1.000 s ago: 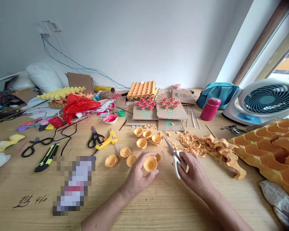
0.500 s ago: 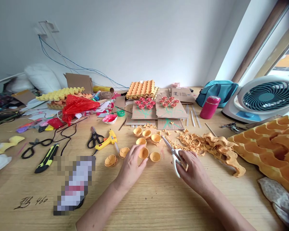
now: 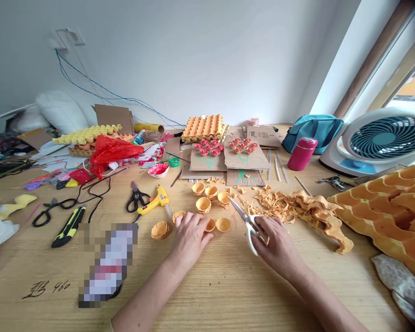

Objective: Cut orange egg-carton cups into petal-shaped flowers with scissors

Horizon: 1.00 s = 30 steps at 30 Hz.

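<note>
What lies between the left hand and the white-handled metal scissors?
In the head view, two round orange pulp cups sit there side by side; the left hand partly hides one.

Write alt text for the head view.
A person's left hand is among small orange cups on a wooden table, while the right hand holds white-handled scissors. Behind are red flowers on cardboard; orange scraps lie to the right, a yellow glue gun to the left.
</note>
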Each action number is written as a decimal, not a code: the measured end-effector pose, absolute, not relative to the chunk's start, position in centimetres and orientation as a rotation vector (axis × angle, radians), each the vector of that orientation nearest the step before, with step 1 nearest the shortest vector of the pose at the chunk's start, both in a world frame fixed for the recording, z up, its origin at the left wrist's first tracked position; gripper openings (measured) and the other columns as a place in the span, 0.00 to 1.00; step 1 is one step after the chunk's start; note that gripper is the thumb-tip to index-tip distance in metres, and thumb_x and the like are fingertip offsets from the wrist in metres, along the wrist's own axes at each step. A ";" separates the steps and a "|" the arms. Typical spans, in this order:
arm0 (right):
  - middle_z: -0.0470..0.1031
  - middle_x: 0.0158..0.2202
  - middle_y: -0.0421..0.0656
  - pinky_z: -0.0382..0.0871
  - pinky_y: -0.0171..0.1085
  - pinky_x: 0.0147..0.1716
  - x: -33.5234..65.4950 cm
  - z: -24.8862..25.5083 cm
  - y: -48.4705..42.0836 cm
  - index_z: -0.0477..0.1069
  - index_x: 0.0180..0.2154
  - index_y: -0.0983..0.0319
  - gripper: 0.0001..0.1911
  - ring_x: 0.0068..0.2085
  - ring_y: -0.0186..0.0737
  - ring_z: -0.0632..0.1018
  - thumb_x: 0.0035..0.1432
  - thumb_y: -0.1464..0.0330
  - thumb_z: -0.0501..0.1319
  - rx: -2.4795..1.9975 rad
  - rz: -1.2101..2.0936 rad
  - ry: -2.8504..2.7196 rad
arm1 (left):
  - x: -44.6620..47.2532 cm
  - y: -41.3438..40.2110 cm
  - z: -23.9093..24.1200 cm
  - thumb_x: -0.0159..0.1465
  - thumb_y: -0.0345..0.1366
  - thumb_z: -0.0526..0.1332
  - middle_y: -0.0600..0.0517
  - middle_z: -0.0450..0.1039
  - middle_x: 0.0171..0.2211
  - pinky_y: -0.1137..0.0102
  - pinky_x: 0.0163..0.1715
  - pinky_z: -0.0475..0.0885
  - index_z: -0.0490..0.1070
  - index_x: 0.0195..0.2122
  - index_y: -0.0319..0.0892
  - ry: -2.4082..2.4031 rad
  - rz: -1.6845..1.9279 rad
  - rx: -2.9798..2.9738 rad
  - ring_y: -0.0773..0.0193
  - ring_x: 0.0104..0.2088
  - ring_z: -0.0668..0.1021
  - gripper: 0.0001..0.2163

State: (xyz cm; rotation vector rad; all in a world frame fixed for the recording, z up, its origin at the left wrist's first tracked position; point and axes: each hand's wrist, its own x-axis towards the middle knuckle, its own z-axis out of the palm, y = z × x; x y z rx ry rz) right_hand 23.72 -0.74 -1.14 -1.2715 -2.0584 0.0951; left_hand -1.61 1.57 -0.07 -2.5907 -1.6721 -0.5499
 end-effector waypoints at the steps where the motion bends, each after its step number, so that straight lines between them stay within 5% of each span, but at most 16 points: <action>1: 0.71 0.28 0.38 0.63 0.40 0.38 23.7 -1.2 -0.7 0.59 0.32 0.57 0.08 0.30 0.40 0.72 0.64 0.68 0.56 -1.268 0.094 -2.058 | -1.6 1.6 -0.1 0.63 0.36 0.65 0.49 0.77 0.43 0.54 0.47 0.59 0.74 0.45 0.46 -1.671 -0.550 -2.594 0.50 0.45 0.72 0.10; 9: 0.69 0.28 0.37 0.61 0.40 0.38 23.7 -1.0 -0.8 0.58 0.32 0.58 0.08 0.30 0.39 0.70 0.65 0.69 0.55 -1.283 0.100 -2.068 | -1.5 1.3 -0.2 0.61 0.41 0.68 0.47 0.75 0.48 0.54 0.47 0.60 0.71 0.52 0.46 -1.730 -0.622 -2.572 0.47 0.48 0.71 0.18; 17: 0.69 0.28 0.37 0.60 0.40 0.38 23.6 -1.0 -0.9 0.58 0.32 0.57 0.08 0.30 0.39 0.70 0.65 0.69 0.56 -1.274 0.098 -2.075 | -1.7 1.5 -0.9 0.62 0.35 0.65 0.47 0.76 0.49 0.53 0.47 0.59 0.69 0.54 0.46 -1.684 -0.573 -2.640 0.47 0.48 0.72 0.18; 30: 0.68 0.28 0.37 0.60 0.40 0.38 23.6 -0.9 -0.8 0.58 0.34 0.58 0.07 0.31 0.39 0.69 0.65 0.70 0.56 -1.268 0.126 -2.075 | -1.8 1.7 -0.6 0.55 0.47 0.72 0.48 0.74 0.44 0.55 0.45 0.61 0.71 0.53 0.46 -1.798 -0.484 -2.511 0.48 0.46 0.72 0.26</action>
